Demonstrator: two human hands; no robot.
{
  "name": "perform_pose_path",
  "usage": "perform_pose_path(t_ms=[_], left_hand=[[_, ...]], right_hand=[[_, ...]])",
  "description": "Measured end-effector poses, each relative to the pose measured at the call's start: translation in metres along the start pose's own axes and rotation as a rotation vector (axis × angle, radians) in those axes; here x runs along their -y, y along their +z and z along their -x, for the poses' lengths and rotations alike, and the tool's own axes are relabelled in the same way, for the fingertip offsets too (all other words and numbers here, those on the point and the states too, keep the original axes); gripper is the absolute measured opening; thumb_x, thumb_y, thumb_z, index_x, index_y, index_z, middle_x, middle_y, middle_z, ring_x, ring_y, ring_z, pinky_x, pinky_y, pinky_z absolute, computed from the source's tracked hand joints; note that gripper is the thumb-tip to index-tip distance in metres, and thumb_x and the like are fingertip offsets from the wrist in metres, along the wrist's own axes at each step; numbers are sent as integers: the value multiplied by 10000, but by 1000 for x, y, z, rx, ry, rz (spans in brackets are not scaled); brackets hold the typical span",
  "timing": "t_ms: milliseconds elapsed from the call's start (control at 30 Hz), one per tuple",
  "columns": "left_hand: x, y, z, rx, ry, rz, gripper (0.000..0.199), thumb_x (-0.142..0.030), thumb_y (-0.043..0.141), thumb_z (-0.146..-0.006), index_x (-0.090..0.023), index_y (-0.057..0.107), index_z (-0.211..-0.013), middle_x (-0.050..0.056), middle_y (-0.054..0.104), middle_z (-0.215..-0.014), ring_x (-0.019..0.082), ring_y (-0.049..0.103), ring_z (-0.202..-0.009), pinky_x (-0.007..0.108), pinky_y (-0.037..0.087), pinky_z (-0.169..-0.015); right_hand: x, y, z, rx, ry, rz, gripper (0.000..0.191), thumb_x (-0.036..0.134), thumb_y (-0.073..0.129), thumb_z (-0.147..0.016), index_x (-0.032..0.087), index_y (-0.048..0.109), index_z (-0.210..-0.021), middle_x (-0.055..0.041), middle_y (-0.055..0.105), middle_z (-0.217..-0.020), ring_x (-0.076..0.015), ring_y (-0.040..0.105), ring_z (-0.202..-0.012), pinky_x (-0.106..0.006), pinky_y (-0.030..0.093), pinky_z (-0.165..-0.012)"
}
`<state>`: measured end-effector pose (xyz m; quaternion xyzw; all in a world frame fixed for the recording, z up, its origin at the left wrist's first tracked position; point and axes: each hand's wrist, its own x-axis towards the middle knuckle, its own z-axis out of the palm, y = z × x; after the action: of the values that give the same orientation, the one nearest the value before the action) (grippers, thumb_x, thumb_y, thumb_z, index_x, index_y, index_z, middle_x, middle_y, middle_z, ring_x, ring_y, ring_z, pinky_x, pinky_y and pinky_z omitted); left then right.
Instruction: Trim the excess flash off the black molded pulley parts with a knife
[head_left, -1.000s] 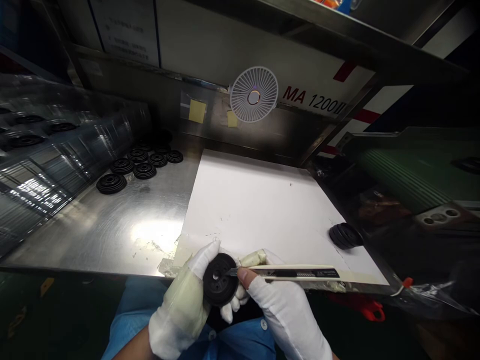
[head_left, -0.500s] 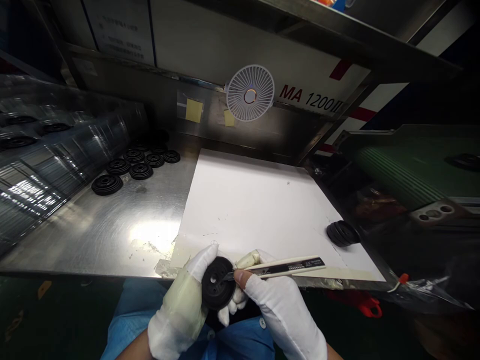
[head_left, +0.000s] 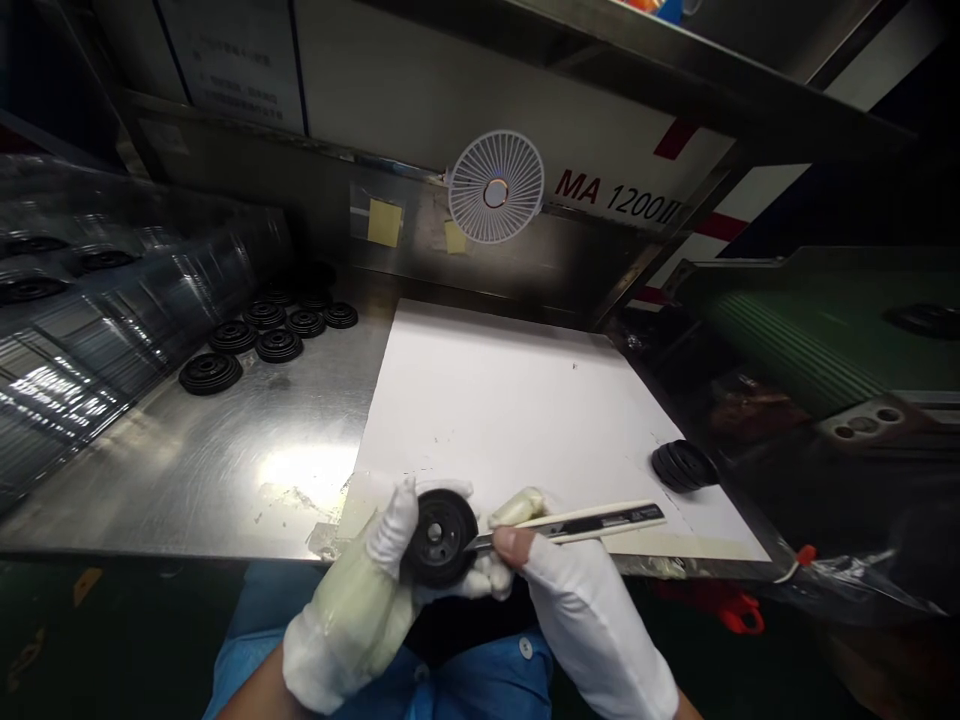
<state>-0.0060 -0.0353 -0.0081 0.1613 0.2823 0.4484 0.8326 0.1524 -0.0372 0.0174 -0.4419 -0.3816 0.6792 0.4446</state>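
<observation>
I find my left grip (head_left: 356, 605) pinching the black disc (head_left: 444, 553), fingers partly hidden behind it, and my right grip (head_left: 592, 610) clasping the knife (head_left: 600, 523), blade-to-rim contact unclear.

Gloved hands (head_left: 469, 590); black disc (head_left: 441, 537); utility knife (head_left: 592, 523)

One left hand (head_left: 349, 610) and one right hand (head_left: 600, 615), both gloved, one utility knife (head_left: 600, 522) and one handheld black disc (head_left: 437, 537) are pictured. Six ringed black pieces (head_left: 211, 373) show clearly at left, others too dark to count; at right, one pile (head_left: 683, 466) hides its number. Also seen: one white sheet (head_left: 510, 410), one fan (head_left: 496, 187), two yellow notes (head_left: 385, 223).
</observation>
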Motion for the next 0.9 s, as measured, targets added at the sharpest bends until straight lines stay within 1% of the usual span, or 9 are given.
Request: perform_pose_path(t_ms=[33, 100, 167, 267, 400, 600, 667, 767, 900], left_hand=[[-3, -3, 0, -4, 24, -57, 385, -439, 514, -871, -174, 613, -1132, 91, 678, -975, 220, 633, -881, 352, 501, -794], [-7, -9, -3, -51, 98, -231, 334, -282, 657, -796, -212, 623, -1120, 59, 667, -1049, 212, 606, -985, 339, 463, -895], [-7, -16, -8, -117, 181, -388, 290, -202, 729, -714, -193, 680, -999, 55, 688, -999, 210, 616, -963, 316, 461, -898], [-2, -22, -18, -170, 248, -477, 235, -212, 773, -644, -174, 720, -870, 70, 714, -918, 231, 643, -892, 336, 485, -868], [4, -21, -22, -173, 250, -473, 212, -180, 767, -630, -160, 731, -838, 90, 721, -902, 251, 651, -873, 372, 483, -881], [8, -22, -21, -123, 228, -374, 180, -137, 724, -660, -155, 725, -839, 80, 722, -879, 247, 653, -857, 391, 473, -890], [9, -22, -21, -106, 223, -354, 162, -152, 717, -675, -152, 723, -837, 84, 720, -872, 245, 651, -854, 393, 470, -891], [8, -21, -21, -102, 224, -346, 151, -196, 726, -684, -151, 720, -827, 89, 717, -870, 247, 645, -850, 392, 470, -883], [6, -17, -17, -113, 208, -343, 139, -206, 710, -706, -164, 715, -838, 76, 715, -871, 243, 647, -853, 368, 481, -855]], right_hand=[[1, -3, 0, -47, -57, 2, 206, 269, 616, -857, 148, 597, -692, -14, 578, -652, -148, 559, -638, -287, 455, -680], [1, -4, 1, -149, -127, -29, 128, 228, 629, -850, 164, 598, -743, 0, 566, -697, -135, 534, -676, -278, 445, -716], [-2, -1, 3, -196, -145, -113, 95, 216, 631, -850, 181, 584, -775, 22, 526, -678, -117, 487, -635, -258, 428, -663], [-9, 9, 3, -177, -141, -171, 155, 231, 625, -856, 182, 544, -733, 36, 468, -618, -104, 417, -558, -247, 385, -575], [-19, 18, 0, -180, -132, -154, 202, 237, 645, -841, 174, 520, -695, 36, 461, -610, -96, 405, -546, -236, 353, -538], [-20, 17, 1, -198, -114, -123, 222, 252, 670, -818, 179, 512, -680, 39, 475, -565, -101, 415, -529, -243, 354, -540], [-19, 19, 2, -204, -104, -133, 232, 256, 675, -808, 178, 508, -668, 39, 475, -557, -100, 417, -524, -243, 354, -541], [-19, 22, 4, -210, -84, -147, 181, 255, 691, -787, 180, 536, -729, 46, 478, -539, -99, 411, -502, -237, 339, -521], [-18, 21, 5, -235, -112, -138, 190, 262, 670, -804, 178, 532, -705, 38, 494, -553, -102, 437, -524, -238, 361, -554]])
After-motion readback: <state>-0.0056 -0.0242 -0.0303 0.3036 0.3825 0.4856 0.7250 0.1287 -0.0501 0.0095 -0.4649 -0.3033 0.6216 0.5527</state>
